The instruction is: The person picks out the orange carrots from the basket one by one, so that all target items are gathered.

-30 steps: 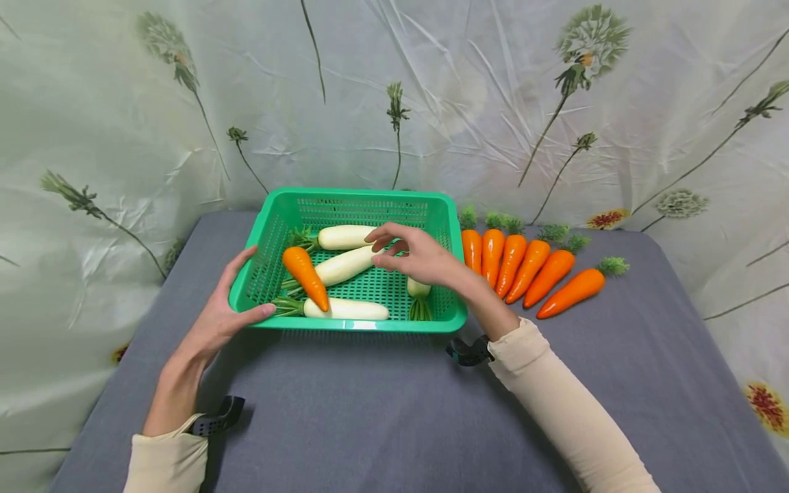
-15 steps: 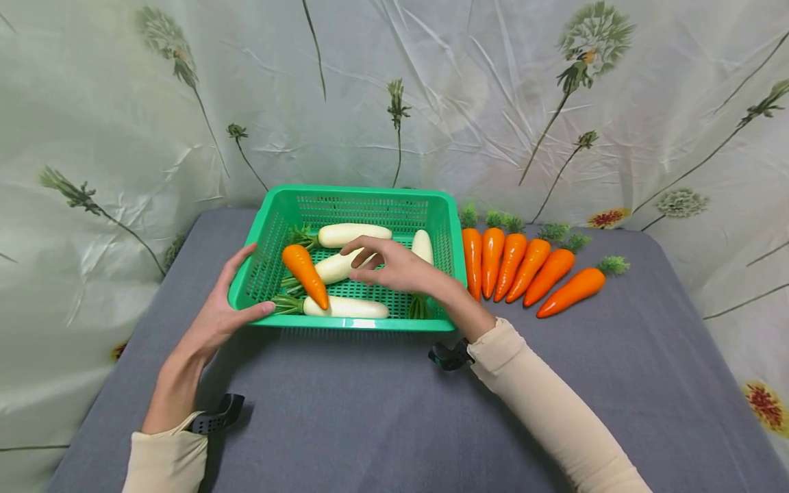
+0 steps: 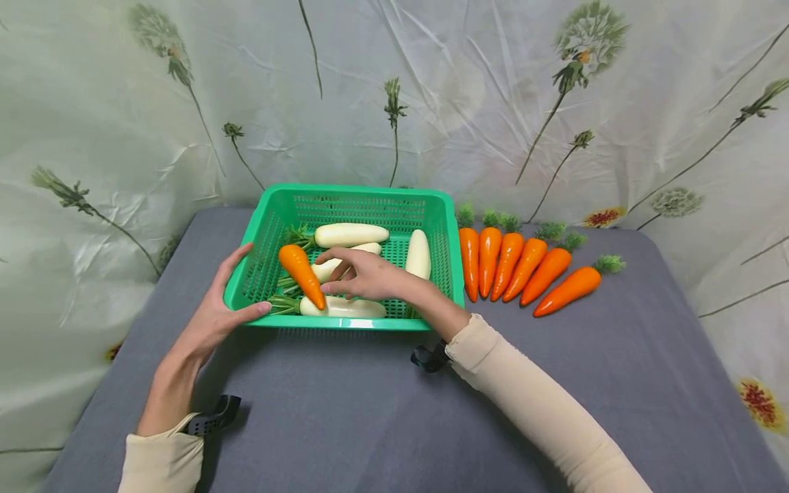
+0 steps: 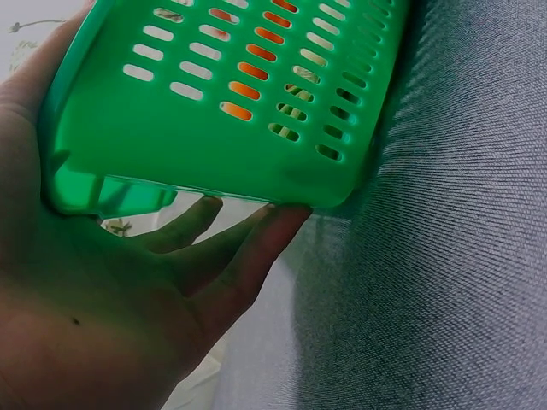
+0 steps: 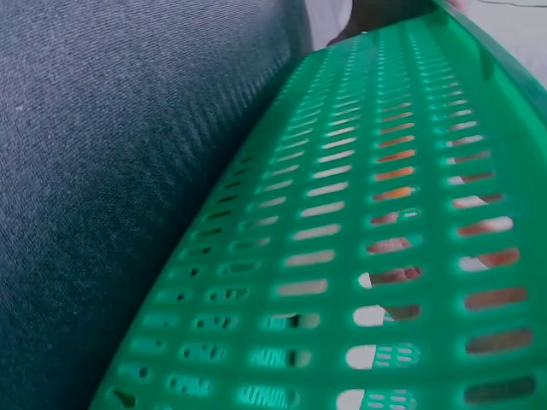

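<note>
A green plastic basket [image 3: 351, 323] sits on the table, holding several white radishes [image 3: 351, 235] with leafy ends and one orange carrot [image 3: 301, 274] lying across them. My left hand [image 3: 218, 308] grips the basket's left end, thumb on the front rim and fingers round the side. In the left wrist view, fingers of the left hand [image 4: 197, 265] lie along the basket's end wall. My right hand [image 3: 370, 274] is over the inside of the basket, fingers loosely bent with nothing in them, fingertips right beside the carrot's lower half. The basket's front wall [image 5: 342, 205] mostly hides this hand in the right wrist view.
Several more carrots [image 3: 530, 267] with green tops lie in a row on the grey cloth [image 3: 345, 411], close to the basket's right side. Behind the table hangs a pale curtain [image 3: 345, 123] with a dandelion print.
My right hand has moved left and slightly down over the basket toward the carrot, uncovering the upright radish on the right. The left hand keeps its grip on the basket.
</note>
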A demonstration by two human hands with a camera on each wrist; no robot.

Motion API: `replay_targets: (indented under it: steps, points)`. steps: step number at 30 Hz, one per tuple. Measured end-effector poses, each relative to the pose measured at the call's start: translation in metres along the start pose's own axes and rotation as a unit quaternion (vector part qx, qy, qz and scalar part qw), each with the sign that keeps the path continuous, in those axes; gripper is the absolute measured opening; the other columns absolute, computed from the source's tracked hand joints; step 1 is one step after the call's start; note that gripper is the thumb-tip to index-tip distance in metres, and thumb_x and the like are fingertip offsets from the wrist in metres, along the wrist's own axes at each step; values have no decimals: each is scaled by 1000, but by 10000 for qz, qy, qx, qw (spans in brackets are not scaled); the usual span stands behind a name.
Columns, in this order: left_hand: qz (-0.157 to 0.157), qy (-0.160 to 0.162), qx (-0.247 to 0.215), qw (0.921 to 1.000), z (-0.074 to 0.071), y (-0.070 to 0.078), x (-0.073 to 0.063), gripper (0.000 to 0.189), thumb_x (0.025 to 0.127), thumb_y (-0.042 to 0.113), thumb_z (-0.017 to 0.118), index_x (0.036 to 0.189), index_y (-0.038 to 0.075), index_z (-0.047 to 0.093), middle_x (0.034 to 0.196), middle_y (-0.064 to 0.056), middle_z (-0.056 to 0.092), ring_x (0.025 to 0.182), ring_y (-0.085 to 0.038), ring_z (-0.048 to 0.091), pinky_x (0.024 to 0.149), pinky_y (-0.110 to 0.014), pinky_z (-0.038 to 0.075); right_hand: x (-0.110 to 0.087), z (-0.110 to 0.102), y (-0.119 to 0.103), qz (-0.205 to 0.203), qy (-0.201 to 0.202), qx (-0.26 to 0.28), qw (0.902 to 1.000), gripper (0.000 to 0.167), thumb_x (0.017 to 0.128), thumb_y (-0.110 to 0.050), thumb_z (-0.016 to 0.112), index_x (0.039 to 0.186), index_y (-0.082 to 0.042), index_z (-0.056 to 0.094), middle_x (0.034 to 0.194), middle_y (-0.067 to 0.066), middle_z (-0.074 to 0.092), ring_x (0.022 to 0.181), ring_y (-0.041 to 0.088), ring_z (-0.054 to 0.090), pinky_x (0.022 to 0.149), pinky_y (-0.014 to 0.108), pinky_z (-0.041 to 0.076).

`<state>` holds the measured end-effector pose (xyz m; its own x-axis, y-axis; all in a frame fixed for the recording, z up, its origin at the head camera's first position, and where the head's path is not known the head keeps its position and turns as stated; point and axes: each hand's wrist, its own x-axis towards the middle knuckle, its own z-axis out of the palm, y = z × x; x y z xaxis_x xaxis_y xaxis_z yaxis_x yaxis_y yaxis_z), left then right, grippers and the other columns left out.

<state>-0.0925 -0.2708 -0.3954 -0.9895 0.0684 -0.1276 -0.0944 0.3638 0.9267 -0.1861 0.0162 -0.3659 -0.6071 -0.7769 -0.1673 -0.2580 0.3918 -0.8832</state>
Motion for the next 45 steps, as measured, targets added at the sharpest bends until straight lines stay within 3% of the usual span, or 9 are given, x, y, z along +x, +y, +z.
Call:
replay_targets:
  steps: [6,10,13,21,26,29,35,41,45]
  points:
    - [-81,-30,28,10000,-1,-1,-1,101,94,16,74,164,50,11,175,-7,8,145,-25,29,116,-52,29,7,7,-2,-9,-191,160,9997,57,100,-17,70,153,-12,48,119,19,74,98,25,75,78,28,59]
    - [-12,-36,-42,10000,-1,-1,-1,101,93,15,75,164,50,12,176,-5,5,149,-28,23,117,-63,22,10,9,-2,-14,-277,129,9995,61,100,-16,71,155,-13,46,119,17,75,104,23,73,79,23,56]
    - [-4,-35,-23,10000,0,0,0,102,93,15,75,164,50,12,176,-6,7,149,-28,23,117,-61,23,11,10,-2,0,-360,86,9993,61,100,-15,71,156,-14,46,119,17,76,105,21,72,78,21,54]
    - [129,0,-2,9999,-1,1,2,103,91,14,77,165,47,13,177,-5,2,156,-39,11,117,-74,14,12,7,0,101,-488,466,9977,57,100,-4,65,154,-15,49,114,19,76,94,17,66,76,24,53]
    - [155,-3,-89,9998,-1,0,1,104,90,12,77,165,46,14,177,-5,0,157,-39,7,118,-76,11,10,6,0,348,-510,810,9948,56,99,0,61,152,-16,52,109,16,72,87,17,62,77,26,51]
    - [129,-19,-106,9999,0,0,1,103,91,12,77,165,46,14,177,-5,1,156,-38,12,118,-73,14,8,7,-1,428,-501,1024,9926,60,97,4,59,152,-16,51,104,16,68,80,19,59,75,27,49]
    - [40,-16,61,10000,1,-1,-1,101,94,15,75,165,49,12,175,-7,8,144,-24,30,111,-44,30,4,5,1,407,-421,1448,9877,64,94,10,56,152,-14,50,108,19,65,80,22,60,75,29,50]
    - [37,-56,13,10000,1,0,0,101,93,16,75,164,49,11,175,-8,7,148,-32,25,114,-57,27,-1,0,-1,334,-183,1478,9883,64,94,7,58,153,-18,50,112,20,68,87,23,68,82,32,58]
    - [30,-31,70,10000,1,0,0,101,93,15,75,164,49,11,174,-9,10,145,-26,29,110,-42,32,-7,-4,-4,277,20,1384,9900,64,95,4,59,154,-19,49,114,19,67,92,25,70,88,40,60]
